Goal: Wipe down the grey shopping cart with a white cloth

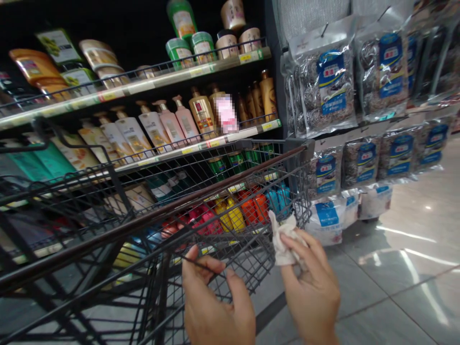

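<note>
A dark wire shopping cart (pixel 158 213) with a brown-black top rail slants across the view. My left hand (pixel 217 306) is at its near side, fingers curled around a thin black wire of the cart. To the right, my right hand (pixel 312 285) pinches a crumpled white cloth or tissue (pixel 283 239) between thumb and fingers, beside the cart's right end. The two hands are apart.
Behind the cart, a store shelf (pixel 151 86) bears tubs, pump bottles and colourful containers. Silvery packs of scrubbers (pixel 323 86) hang at the right, with white packages (pixel 327 220) below them. Grey floor tiles (pixel 402 268) shine at the lower right.
</note>
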A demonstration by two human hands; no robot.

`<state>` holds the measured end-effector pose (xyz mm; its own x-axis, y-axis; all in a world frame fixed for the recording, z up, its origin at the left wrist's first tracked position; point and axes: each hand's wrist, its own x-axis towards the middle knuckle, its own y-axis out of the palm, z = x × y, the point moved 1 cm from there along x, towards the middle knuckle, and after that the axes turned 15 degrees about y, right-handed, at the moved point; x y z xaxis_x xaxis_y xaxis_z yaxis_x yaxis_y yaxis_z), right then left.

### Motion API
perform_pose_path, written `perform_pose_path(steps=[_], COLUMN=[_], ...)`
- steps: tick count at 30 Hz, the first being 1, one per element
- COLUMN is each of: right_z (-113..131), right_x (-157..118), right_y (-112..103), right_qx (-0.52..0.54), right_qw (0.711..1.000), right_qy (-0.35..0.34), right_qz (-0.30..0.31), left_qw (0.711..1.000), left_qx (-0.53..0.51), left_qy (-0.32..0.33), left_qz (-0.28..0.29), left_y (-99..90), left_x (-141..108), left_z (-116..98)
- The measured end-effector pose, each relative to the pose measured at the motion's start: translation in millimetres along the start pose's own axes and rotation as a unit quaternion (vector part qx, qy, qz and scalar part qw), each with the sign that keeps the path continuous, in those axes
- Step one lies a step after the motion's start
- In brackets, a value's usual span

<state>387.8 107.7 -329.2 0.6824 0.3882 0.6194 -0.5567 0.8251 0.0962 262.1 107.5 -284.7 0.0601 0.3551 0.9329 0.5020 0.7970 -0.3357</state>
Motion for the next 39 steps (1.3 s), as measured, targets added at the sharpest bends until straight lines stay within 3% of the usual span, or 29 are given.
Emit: perform_pose_path(steps=[3,8,18,25,32,39], right_z=[20.3,46.0,34.0,35.8,35.5,39.8], right_x=[11.8,25.2,-4.1,7.5,-3.6,-1.3], right_y=[2.9,23.0,25.4,26.9,32.3,27.2], right_qx=[0.068,0.065,-0.029,-0.008,-0.053,-0.045], right_qw=[0.997,0.994,0.986,0.992,0.995,0.997], right_qy=[0.012,-0.036,-0.096,-0.092,-0.087,-0.038], right_qz=[-0.026,0.082,0.132,0.091,0.007,0.048], left_qw=[1.000,1.000,0.999,0.999,0.999,0.998], left_qx=[-0.008,-0.005,-0.012,-0.021,-0.017,-0.046], left_qy=[-0.008,-0.011,-0.027,-0.040,-0.026,-0.018], left_qz=[0.011,0.018,0.016,0.004,0.011,0.025], left_y=[-0.8,-1.6,-2.6,-0.4,-3.3,-7.8], left_x=[-2.1,-4.3,-6.1,-6.7,-5.6,-6.9], left_z=[1.5,2.8,5.6,3.9,2.4,4.8])
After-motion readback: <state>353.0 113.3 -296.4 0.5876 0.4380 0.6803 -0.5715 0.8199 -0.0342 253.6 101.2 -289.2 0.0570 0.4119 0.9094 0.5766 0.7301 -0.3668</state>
